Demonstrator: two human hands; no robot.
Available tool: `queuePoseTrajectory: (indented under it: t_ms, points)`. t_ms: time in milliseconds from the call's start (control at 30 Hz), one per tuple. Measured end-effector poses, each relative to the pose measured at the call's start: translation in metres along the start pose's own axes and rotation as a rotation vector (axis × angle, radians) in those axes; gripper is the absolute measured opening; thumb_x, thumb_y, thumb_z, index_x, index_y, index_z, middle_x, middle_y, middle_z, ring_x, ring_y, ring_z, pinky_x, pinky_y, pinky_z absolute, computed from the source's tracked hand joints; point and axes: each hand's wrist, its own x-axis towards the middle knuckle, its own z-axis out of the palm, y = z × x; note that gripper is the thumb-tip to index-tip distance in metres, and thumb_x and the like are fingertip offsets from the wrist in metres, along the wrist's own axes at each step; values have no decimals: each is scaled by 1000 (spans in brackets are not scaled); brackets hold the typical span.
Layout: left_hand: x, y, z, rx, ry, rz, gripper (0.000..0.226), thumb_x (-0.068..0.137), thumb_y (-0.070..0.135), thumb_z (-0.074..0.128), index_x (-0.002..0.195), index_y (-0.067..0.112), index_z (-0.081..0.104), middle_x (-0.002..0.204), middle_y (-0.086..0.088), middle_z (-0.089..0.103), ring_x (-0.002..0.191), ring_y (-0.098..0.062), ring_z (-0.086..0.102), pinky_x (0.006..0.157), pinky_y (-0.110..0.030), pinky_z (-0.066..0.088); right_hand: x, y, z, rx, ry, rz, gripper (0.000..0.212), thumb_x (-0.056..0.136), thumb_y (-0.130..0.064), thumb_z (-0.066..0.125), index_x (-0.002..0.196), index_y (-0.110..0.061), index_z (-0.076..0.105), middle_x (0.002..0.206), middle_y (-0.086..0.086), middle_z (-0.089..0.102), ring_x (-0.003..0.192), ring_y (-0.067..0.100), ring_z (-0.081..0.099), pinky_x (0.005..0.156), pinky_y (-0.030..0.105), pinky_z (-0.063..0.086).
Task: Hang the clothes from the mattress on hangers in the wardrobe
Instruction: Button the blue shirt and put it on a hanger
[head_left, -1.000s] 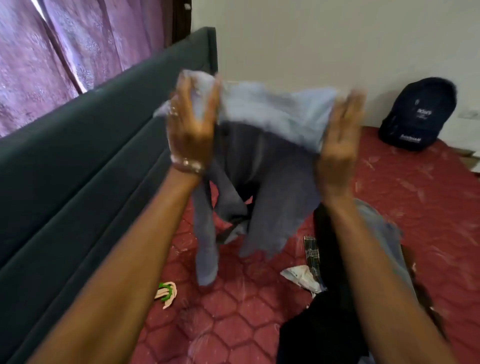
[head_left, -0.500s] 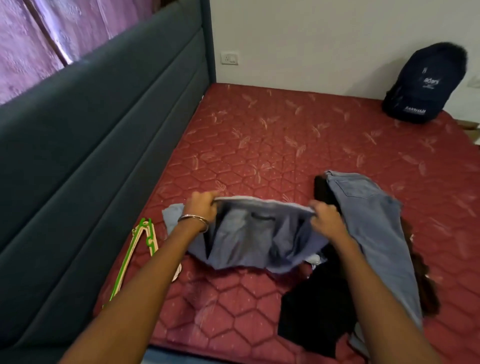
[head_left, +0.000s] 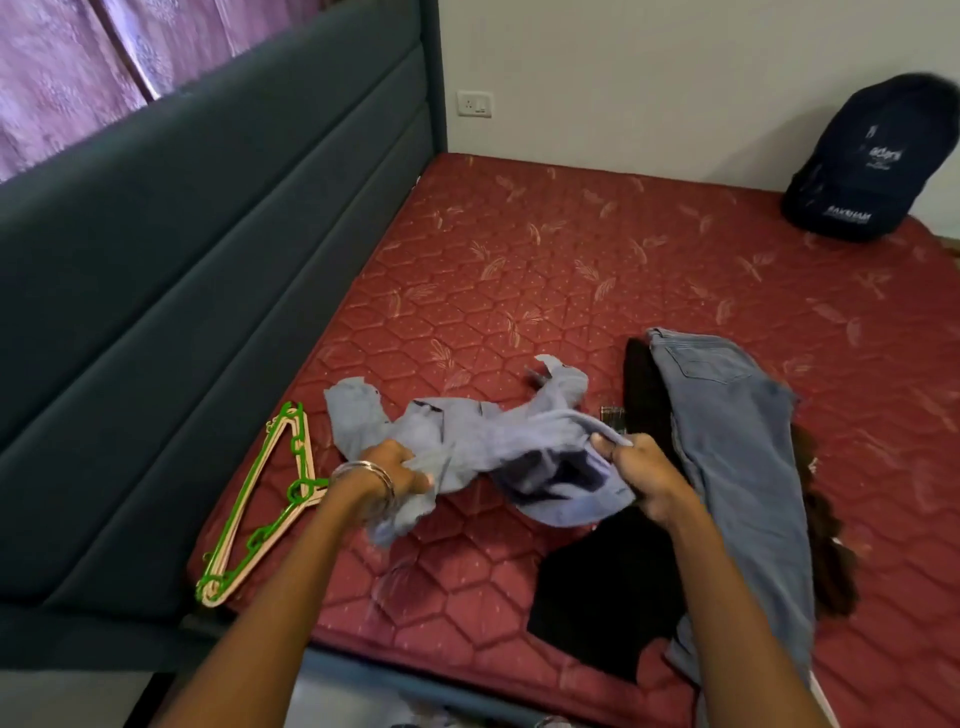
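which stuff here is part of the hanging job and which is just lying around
Job: light blue shirt held by left hand and right hand; hangers; jeans; black garment.
Lying about: backpack; wall socket.

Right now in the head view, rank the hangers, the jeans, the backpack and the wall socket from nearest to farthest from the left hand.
From the left hand:
1. Hangers, just to its left by the headboard.
2. Jeans, across to the right, past the right hand.
3. Wall socket, on the far wall.
4. Backpack, in the far right corner.

Both arms extended, left hand (head_left: 397, 470) and right hand (head_left: 641, 475) fingers curled, gripping
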Motion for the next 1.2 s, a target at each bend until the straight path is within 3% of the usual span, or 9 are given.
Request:
queuePoseTrajectory:
  t_ms: [167,300,367,533,767,933,1033,1100,1200]
  points:
    - [-49,47,-50,-488,-141,327,20,66,19,84,79,13,70,71,0,67,75,-20,60,69,-30,51,-48,-63,-16,15,-474,-159,22,84,0,58,77,-9,77,76,6,73,70,13,69,64,22,55]
    - [-62,67,-82,-999,-167,683,49,62,-9,72,107,11,70,103,-7,70,90,-18,65,79,-29,55,-59,-108,-10,320,-414,-364,11,65,-6,72,71,-14,77,74,2,73,69,11,68,67,23,56]
    - [-35,66,-80,-977,22,560,46,67,-17,69,107,5,67,100,-6,70,87,-15,65,76,-29,54,-20,-104,-4,357,-124,-256,16,79,-3,67,69,-12,75,71,2,71,67,12,67,64,24,56]
    - [64,15,-50,21,489,-7,31,77,24,77,98,1,72,84,-23,68,84,-23,64,63,-36,42,76,-41,6,-165,506,-28,15,72,-6,56,59,-11,58,67,8,54,68,22,53,58,38,43]
    - [160,2,-44,167,438,8,34,86,36,65,98,4,72,93,-28,67,89,-41,64,67,-39,44,153,-27,27,-395,451,34,18,82,-13,56,93,-7,69,92,17,64,86,31,62,68,31,44]
    - [250,48,-59,-627,398,-23,9,88,7,61,89,4,69,81,-5,55,76,-17,49,61,-31,42,240,-67,52,58,417,71,15,82,0,50,94,2,60,94,22,65,83,32,68,61,40,57]
    - [304,88,-74,-826,357,90,29,91,-4,52,118,2,61,83,-5,59,70,-15,57,54,-24,53,283,-103,64,277,414,-41,19,93,10,43,93,-4,56,83,12,62,70,23,66,48,29,56]
    - [339,108,-82,-820,307,193,50,92,-7,48,139,9,41,78,-1,56,56,-2,54,51,-15,48,322,-114,64,362,361,-130,38,95,9,43,128,-9,48,99,7,59,87,24,63,63,29,59]
    - [386,103,-72,-735,140,211,82,91,-3,55,151,16,2,122,-13,57,94,-10,60,83,-24,51,369,-87,70,291,237,-144,77,92,5,52,151,-21,12,125,9,48,103,21,58,80,30,52]
